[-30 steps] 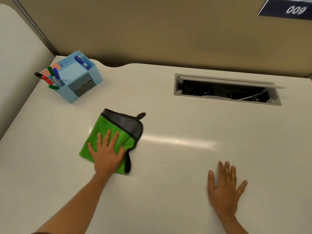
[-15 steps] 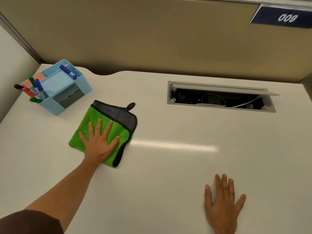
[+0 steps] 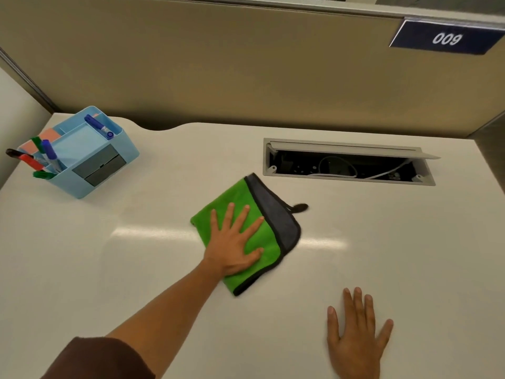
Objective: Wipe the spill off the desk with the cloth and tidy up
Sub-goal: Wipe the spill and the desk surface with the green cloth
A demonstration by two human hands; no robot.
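A folded green cloth with a grey band and black loop [image 3: 273, 220] lies in the middle of the white desk [image 3: 136, 269]. My left hand [image 3: 235, 244] presses flat on it, fingers spread, palm covering its near-left part. My right hand [image 3: 355, 337] rests flat on the desk at the near right, fingers apart, holding nothing. I make out no spill on the surface; only a pale glare streak runs across the desk beside the cloth.
A light blue desk organizer [image 3: 82, 151] with several markers stands at the far left. An open cable hatch [image 3: 347, 162] with wires sits in the desk just behind the cloth. A beige partition [image 3: 246, 64] with a "009" label [image 3: 445, 36] closes off the back.
My left hand has slid the cloth to the right, away from the organizer and toward the desk's middle near the hatch. My right hand stays flat in place.
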